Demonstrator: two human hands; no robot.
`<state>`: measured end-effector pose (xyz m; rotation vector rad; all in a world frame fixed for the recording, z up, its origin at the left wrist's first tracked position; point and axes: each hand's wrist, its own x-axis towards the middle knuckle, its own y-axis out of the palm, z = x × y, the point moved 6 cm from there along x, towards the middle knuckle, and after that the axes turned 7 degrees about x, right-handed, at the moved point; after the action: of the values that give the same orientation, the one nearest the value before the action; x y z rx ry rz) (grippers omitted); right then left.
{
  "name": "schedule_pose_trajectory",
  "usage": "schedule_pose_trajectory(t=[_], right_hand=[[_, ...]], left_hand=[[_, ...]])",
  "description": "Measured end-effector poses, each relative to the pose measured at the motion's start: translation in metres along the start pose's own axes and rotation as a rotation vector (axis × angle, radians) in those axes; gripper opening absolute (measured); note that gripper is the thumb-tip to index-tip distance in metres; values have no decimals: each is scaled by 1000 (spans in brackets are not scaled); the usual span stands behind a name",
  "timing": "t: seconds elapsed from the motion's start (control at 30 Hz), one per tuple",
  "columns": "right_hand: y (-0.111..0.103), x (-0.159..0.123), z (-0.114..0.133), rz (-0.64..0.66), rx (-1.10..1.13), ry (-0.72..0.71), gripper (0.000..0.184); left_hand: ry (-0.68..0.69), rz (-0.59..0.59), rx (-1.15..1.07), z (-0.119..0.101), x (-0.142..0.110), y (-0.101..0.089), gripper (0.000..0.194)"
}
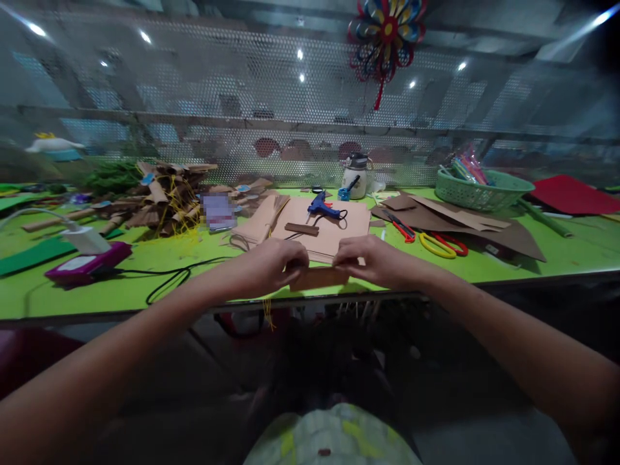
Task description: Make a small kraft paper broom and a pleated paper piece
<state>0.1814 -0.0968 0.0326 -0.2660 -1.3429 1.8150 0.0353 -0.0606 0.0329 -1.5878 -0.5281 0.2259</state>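
Here, left hand (pixel 281 265) and right hand (pixel 375 261) each pinch an end of a brown paper strip (pixel 320 279) at the desk's (pixel 217 284) near edge. Just beyond, a blue glue gun (pixel 323 208) lies on stacked paper (pixel 339 236).

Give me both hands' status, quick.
Left hand: closed, pinching one end of a brown paper strip.
Right hand: closed, pinching the strip's other end, near the table edge.
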Motion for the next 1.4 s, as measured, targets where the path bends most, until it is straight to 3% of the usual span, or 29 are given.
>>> schedule_pose_trajectory(t=[0.1,0.23,0.3,0.4,0.5,0.7,0.87,1.23,1.4], right_hand=[[-6,2,-7,41,213,53,16],[24,4,-43,112,354,196,15],[40,3,-56,112,327,201,14],[52,1,-62,81,254,134,16],[51,-1,-54,48,161,30,15],[55,-2,-38,69,-150,-58,15],[60,-7,-27,134,-396,-113,6],[61,-17,-19,306,-532,-181,12],[65,-23,-18,312,-622,-187,12]], left_hand=[[3,90,-209,8,4,-3,20],[-65,182,-372,27,14,36,25],[-100,172,-327,33,17,56,24],[-65,41,-183,30,17,69,21],[-17,-76,-78,23,15,72,19],[54,-145,-11,14,13,76,20],[158,-96,69,6,10,73,18],[402,-33,410,-24,-5,64,13],[492,11,492,-33,-4,64,13]])
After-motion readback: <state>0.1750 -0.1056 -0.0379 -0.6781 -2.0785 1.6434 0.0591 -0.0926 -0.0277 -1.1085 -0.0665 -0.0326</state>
